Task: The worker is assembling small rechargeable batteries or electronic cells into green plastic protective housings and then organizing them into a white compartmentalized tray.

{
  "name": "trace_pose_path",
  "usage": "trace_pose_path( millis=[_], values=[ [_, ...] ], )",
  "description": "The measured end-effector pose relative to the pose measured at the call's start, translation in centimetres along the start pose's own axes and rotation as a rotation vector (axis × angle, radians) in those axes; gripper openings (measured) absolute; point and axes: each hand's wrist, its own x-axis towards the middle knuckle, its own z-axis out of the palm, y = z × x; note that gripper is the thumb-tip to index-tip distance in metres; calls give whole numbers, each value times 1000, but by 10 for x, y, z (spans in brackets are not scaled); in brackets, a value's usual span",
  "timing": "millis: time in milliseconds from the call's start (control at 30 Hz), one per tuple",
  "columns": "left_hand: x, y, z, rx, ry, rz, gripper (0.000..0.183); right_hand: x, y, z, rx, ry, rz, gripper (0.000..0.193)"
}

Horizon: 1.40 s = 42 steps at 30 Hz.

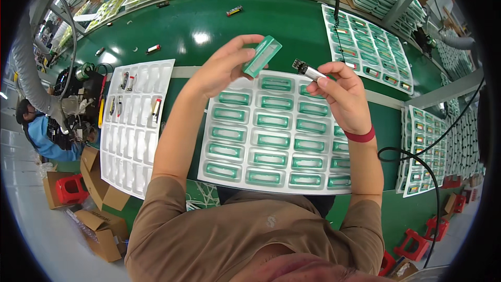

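Note:
My left hand (225, 68) grips a green, partly see-through plastic case (263, 56) between thumb and fingers, raised above the far edge of the middle tray. In my right hand (344, 96), thumb and fingers pinch a silver battery cell with a black fitting (310, 72) on its end. That fitting points left toward the case, with a gap between the two. Below both hands lies a white moulded tray (249, 125) with rows of similar green cases in its pockets. A red band circles my right wrist.
On the left, another white tray (138, 141) holds several small cells. Filled trays (365, 52) stand at the right and far side. Loose cells (234, 11) lie on the green bench (209, 15). A black cable (412, 154) loops at right. Co-workers in blue sit at far left.

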Motion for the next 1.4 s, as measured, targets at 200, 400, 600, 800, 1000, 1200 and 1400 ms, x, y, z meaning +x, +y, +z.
trace_pose_path(
  millis=[200, 400, 600, 800, 1000, 1200, 1400],
  values=[
    [-7, -5, 22, -235, -122, -65, 51, -2, 4, 14, -53, 15, -161, 18],
    [-9, -13, 42, 78, -84, -17, 55, 1, 9, 19, -71, -10, -199, 18],
    [-18, -12, 60, 320, -136, 136, 60, -5, 17, 23, -83, 10, -159, 23],
    [-11, -31, 41, 305, -117, 226, 50, -5, 23, 22, -214, -64, -345, 22],
    [-11, -18, 57, 68, 41, 138, 46, -8, 16, 24, -69, 117, -277, 20],
    [-10, -25, 50, 157, 26, 248, 40, -5, 18, 21, -50, 142, -140, 24],
    [-15, -22, 52, 378, -16, 326, 34, -7, 14, 16, -70, 82, -169, 19]
  ],
)
